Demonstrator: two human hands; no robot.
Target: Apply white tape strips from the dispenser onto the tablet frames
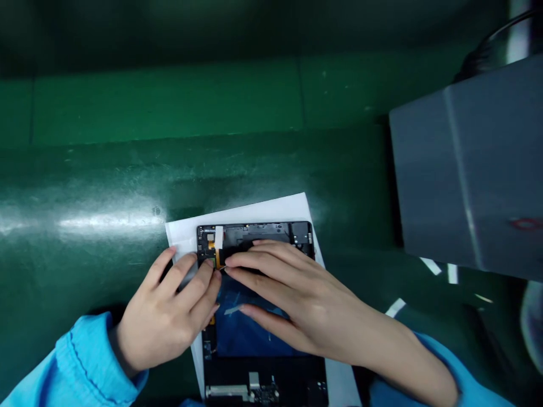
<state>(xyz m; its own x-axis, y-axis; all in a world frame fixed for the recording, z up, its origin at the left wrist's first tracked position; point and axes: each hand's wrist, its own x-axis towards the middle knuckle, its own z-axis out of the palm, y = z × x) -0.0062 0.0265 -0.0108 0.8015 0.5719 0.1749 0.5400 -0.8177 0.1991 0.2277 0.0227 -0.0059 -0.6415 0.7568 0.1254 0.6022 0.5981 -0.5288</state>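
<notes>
The opened tablet [261,345] lies flat on a white sheet [250,212] upon the green bench [76,277], its upper left corner showing an orange ribbon [218,258] under a white tab [219,237]. The left hand [172,311], fingers slightly spread, and the right hand [303,294], thumb well apart from its forefinger, bring their fingertips close together at the ribbon's lower end; whether either pinches anything there cannot be told. To the right stands a grey box [462,175], with white strips [395,307] lying on the bench near its lower edge.
</notes>
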